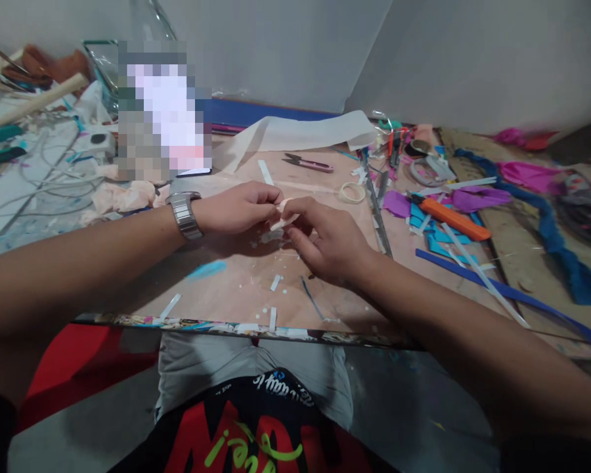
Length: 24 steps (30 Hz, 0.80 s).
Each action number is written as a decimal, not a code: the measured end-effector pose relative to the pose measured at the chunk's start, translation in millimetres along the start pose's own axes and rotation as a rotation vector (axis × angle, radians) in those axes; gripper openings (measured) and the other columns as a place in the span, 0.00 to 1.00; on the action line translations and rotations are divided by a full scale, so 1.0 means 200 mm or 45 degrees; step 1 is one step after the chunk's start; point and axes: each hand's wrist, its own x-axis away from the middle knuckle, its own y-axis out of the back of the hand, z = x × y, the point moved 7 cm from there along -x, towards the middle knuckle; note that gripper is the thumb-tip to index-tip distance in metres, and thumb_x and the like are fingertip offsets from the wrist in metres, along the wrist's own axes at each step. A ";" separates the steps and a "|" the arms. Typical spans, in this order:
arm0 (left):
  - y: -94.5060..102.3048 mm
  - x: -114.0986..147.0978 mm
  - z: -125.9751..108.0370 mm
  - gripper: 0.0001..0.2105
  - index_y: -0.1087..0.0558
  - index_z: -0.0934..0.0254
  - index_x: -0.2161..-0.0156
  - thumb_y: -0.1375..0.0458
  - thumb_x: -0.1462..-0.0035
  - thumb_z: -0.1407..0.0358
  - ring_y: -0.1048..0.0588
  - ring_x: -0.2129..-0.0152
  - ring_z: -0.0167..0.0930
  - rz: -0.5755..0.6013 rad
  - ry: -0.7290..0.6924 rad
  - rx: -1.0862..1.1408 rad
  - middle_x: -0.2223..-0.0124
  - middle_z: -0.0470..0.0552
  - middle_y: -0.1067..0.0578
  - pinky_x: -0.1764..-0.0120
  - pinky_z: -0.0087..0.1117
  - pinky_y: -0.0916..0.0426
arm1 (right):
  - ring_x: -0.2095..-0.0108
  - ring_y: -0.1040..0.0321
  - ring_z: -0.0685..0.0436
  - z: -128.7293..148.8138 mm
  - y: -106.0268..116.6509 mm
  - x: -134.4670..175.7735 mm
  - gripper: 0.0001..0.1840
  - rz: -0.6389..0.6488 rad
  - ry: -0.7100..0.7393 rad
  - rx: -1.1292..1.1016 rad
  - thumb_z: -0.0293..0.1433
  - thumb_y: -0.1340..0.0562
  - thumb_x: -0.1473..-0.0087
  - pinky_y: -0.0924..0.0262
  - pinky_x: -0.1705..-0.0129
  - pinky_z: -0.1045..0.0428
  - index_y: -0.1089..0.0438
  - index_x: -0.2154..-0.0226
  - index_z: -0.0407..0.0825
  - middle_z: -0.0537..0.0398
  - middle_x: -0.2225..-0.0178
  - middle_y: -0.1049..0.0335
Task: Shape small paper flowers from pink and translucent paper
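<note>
Over the middle of the work table (236, 289), my left hand (243, 209) and my right hand (328, 240) meet at their fingertips. Between them is a small pale, cream-pink piece (282, 223), perhaps paper or fabric; its exact kind is partly hidden by my fingers. Both hands are closed on it in a pinch. Beyond my hands lie pink-handled thread snips (309, 163) and a roll of masking tape (352, 192). Short white strips (274, 283) are scattered on the tabletop, one of them near the front edge.
To the right lie an orange utility knife (454, 219), a metal ruler (375, 210), a long blue strip (502, 289) and coloured scraps. A curled white sheet (315, 131) sits at the back. Crumpled peach paper (123, 197), cables and green-handled pliers (0, 138) crowd the left.
</note>
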 end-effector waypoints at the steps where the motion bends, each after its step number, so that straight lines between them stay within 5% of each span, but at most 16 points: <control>1: 0.00 0.00 0.00 0.03 0.30 0.63 0.68 0.44 0.44 0.67 0.29 0.76 0.26 0.003 0.002 -0.012 0.73 0.45 0.29 0.70 0.26 0.34 | 0.70 0.30 0.46 0.00 0.00 0.00 0.13 0.005 -0.012 -0.007 0.26 0.39 0.39 0.40 0.64 0.51 0.30 0.52 0.53 0.56 0.67 0.23; 9: 0.01 0.00 0.00 0.03 0.31 0.63 0.70 0.45 0.47 0.67 0.32 0.76 0.26 -0.012 0.053 0.017 0.73 0.45 0.31 0.72 0.26 0.37 | 0.67 0.28 0.44 0.04 0.00 -0.01 0.12 0.022 0.095 0.096 0.27 0.40 0.37 0.39 0.59 0.49 0.27 0.52 0.54 0.56 0.64 0.20; 15: 0.00 0.00 0.02 0.04 0.32 0.62 0.71 0.45 0.45 0.67 0.30 0.76 0.26 -0.048 0.099 0.268 0.73 0.45 0.31 0.71 0.27 0.33 | 0.70 0.29 0.45 -0.01 0.04 -0.01 0.06 -0.152 -0.030 0.063 0.29 0.37 0.39 0.38 0.61 0.49 0.29 0.58 0.53 0.59 0.70 0.24; 24: -0.01 0.00 0.00 0.08 0.25 0.65 0.66 0.43 0.38 0.64 0.26 0.73 0.28 0.013 0.087 0.387 0.68 0.52 0.24 0.66 0.31 0.27 | 0.65 0.26 0.44 -0.01 0.07 0.00 0.08 -0.257 0.038 0.012 0.28 0.38 0.39 0.34 0.57 0.47 0.26 0.58 0.53 0.56 0.64 0.21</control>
